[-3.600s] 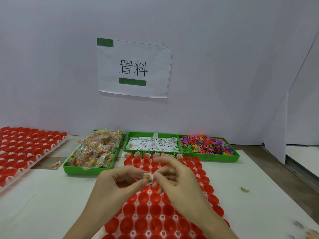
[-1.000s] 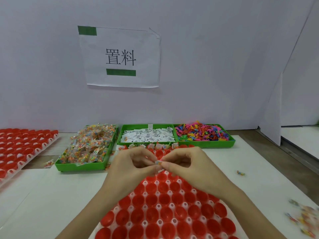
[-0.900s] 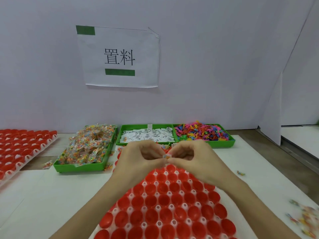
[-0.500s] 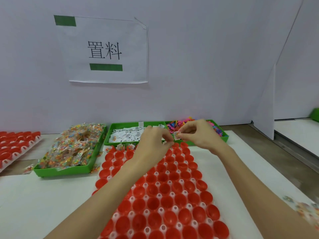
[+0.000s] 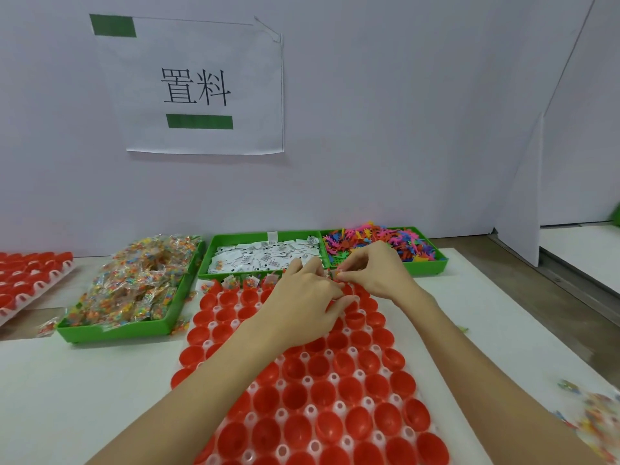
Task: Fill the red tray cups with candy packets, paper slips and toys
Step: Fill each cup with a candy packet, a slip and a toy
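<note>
A red tray of cups [image 5: 312, 391] lies in front of me on the white table. Its far row holds several candy packets [image 5: 250, 280]. My left hand [image 5: 303, 298] and my right hand [image 5: 374, 271] meet over the tray's far right cups, fingertips curled together round a small candy packet [image 5: 333, 274] that is mostly hidden. Behind the tray stand three green bins: candy packets [image 5: 134, 286], paper slips [image 5: 265, 255] and coloured toys [image 5: 382, 241].
A second red tray [image 5: 30, 280] lies at the far left. Loose candy packets [image 5: 593, 417] are scattered at the right near edge of the table. A white partition wall with a paper sign [image 5: 198, 85] rises right behind the bins.
Both hands have carried the small packet from above the tray's middle forward and down to its far row. The camera has tilted down a little.
</note>
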{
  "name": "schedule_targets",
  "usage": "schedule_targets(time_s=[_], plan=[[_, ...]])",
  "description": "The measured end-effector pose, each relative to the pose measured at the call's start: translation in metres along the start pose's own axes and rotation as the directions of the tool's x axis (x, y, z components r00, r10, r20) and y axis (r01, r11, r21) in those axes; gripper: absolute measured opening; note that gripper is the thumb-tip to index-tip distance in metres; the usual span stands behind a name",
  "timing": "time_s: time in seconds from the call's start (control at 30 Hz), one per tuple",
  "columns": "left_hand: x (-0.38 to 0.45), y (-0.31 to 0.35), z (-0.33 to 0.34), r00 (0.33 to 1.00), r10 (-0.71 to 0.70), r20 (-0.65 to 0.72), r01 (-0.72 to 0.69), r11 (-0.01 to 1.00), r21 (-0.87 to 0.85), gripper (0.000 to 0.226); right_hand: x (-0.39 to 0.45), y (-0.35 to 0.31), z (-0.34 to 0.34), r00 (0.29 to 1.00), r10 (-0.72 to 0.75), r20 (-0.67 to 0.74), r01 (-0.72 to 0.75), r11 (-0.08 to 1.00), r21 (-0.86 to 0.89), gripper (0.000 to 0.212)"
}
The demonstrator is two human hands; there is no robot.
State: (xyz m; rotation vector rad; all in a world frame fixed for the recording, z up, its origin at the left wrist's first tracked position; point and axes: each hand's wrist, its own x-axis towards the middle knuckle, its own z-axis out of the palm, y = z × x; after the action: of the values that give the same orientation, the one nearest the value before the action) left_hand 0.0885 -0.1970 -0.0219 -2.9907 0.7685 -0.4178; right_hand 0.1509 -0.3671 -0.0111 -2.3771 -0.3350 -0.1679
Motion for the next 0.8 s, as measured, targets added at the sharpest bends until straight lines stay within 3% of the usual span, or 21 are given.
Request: schedule_targets(time_s=[0.13, 0.47, 0.8], plan=[[0.000, -0.002, 0.002, 1.000, -0.007, 0.014, 0.007, 1.000, -0.013, 0.050, 0.002, -0.003, 0.001, 0.999, 0.034, 0.000, -0.033, 0.997, -0.065, 0.009], [0.003, -0.001, 0.000, 1.000, -0.016, 0.023, 0.016, 1.000, -0.013, 0.052, 0.005, -0.003, -0.013, 0.985, 0.039, 0.167, -0.029, 0.998, -0.061, 0.016], [0.002, -0.003, -0.003, 0.999, -0.003, 0.054, 0.006, 0.998, -0.061, 0.050, 0.002, -0.002, -0.010, 0.990, 0.079, 0.116, -0.078, 0.997, -0.008, 0.017]])
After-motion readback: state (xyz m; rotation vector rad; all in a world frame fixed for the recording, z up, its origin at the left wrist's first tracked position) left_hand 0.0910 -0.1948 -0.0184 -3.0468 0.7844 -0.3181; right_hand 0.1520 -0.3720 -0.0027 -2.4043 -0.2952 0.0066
